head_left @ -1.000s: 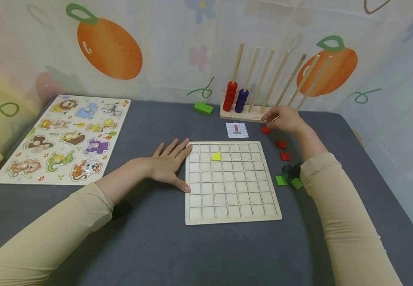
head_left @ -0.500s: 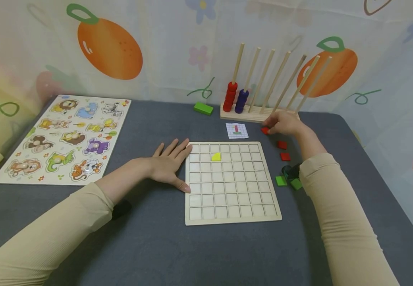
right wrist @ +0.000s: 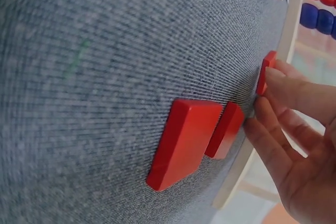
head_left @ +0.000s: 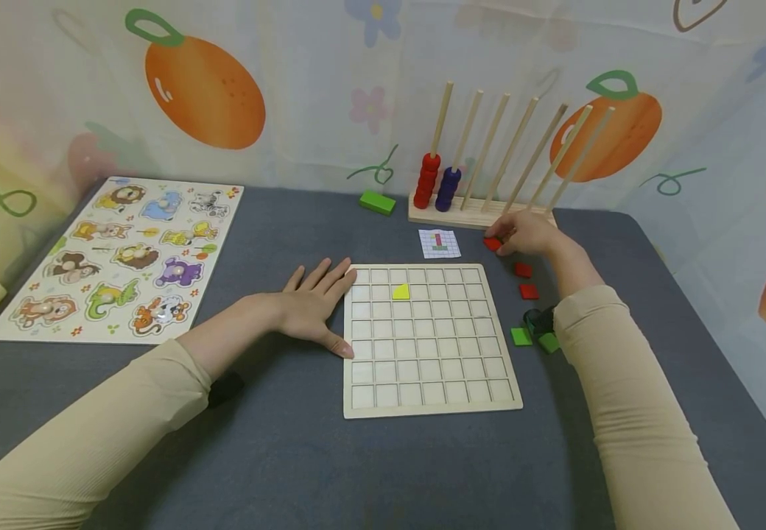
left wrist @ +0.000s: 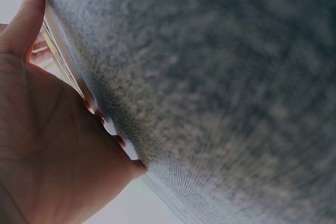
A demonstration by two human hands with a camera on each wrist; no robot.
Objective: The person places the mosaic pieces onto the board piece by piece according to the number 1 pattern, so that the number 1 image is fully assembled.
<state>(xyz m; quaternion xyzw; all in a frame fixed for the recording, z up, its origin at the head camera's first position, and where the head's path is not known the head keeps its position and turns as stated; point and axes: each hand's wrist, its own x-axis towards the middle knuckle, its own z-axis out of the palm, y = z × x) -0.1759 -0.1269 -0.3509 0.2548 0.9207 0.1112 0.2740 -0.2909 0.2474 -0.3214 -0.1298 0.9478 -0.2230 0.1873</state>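
Right grip (head_left: 529, 232) nearly closed, pinching a red tile (head_left: 492, 243)

Plain beige over both forearms, bare hands beyond the cuffs.
On my feed, the left sleeve (head_left: 98, 430) looks finely ribbed, and the right sleeve (head_left: 635, 397) matches its colour, with soft creases; each ends in a loose, gathered cuff. Left hand (head_left: 310, 305) and right hand (head_left: 532, 232) are ungloved. A dark, rounded device (head_left: 542, 319) with a greenish tint sits at the right cuff.
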